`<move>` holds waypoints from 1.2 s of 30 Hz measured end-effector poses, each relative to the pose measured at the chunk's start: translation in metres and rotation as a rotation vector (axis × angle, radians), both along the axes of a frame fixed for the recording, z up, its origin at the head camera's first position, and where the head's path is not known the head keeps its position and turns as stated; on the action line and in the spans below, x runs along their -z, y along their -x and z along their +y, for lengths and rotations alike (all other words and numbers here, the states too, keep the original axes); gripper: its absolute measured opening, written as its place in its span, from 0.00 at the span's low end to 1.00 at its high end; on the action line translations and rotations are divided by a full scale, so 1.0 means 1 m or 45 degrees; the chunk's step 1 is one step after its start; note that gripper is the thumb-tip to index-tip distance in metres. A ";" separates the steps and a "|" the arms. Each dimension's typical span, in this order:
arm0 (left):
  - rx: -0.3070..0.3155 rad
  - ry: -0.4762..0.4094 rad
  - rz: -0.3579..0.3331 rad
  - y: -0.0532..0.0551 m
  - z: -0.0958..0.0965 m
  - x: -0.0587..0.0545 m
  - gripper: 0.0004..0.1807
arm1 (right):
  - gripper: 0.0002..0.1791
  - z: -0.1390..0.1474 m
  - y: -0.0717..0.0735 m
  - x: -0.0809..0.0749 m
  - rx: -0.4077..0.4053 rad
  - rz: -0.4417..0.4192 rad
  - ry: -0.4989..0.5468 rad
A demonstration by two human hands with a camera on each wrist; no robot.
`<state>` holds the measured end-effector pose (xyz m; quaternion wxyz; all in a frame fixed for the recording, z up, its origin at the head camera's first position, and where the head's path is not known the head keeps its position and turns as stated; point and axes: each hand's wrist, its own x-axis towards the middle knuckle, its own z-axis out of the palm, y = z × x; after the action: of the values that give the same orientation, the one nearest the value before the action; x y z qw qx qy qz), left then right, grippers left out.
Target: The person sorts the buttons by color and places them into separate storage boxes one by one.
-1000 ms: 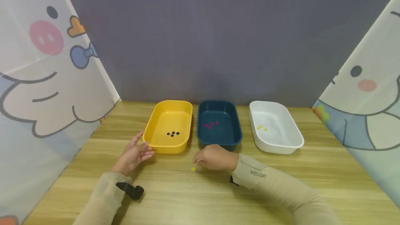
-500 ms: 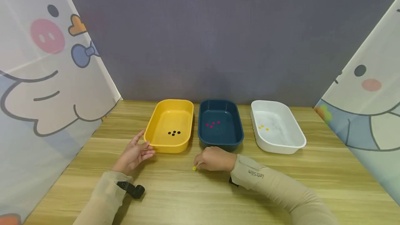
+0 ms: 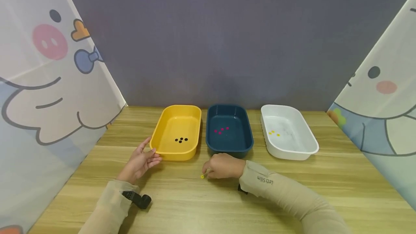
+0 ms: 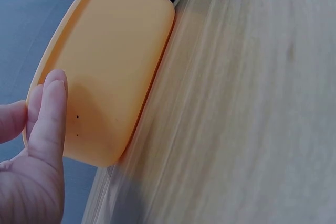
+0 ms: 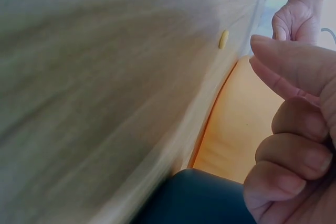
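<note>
The left hand (image 3: 139, 163) holds the near left corner of a yellow tray (image 3: 194, 125). In the left wrist view, its fingers (image 4: 48, 124) lie along the tray's outer wall, with the rim between them and another digit. The right hand (image 3: 224, 166) is low over the table in front of a dark blue tray (image 3: 229, 152). Its thumb and forefinger point at a small yellow button (image 3: 202, 176) lying flat on the wood. In the right wrist view, a small gap separates the fingertips from the yellow button (image 5: 223, 39); the other fingers are curled in.
Several black buttons (image 3: 180, 141) lie in the yellow tray and several pink buttons (image 3: 220, 133) in the blue one. A white tray (image 3: 292, 154) on the right holds a few yellow buttons (image 3: 273, 131). A grey panel (image 3: 208, 39) stands behind the wooden table (image 3: 182, 208).
Hardly anything moves. The right hand stays at the yellow button, its fingertips shifting slightly, and the left hand keeps its place on the tray. The head view shifts a little.
</note>
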<state>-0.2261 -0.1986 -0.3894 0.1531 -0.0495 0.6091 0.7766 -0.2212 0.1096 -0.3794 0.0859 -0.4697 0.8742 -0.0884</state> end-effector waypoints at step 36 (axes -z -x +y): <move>-0.008 -0.026 0.011 0.000 0.000 0.002 0.37 | 0.06 -0.018 0.005 0.006 0.012 -0.013 -0.133</move>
<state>-0.2262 -0.1986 -0.3918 0.1486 -0.0464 0.6017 0.7834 -0.2267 0.0916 -0.3856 0.1143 -0.4600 0.8793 -0.0455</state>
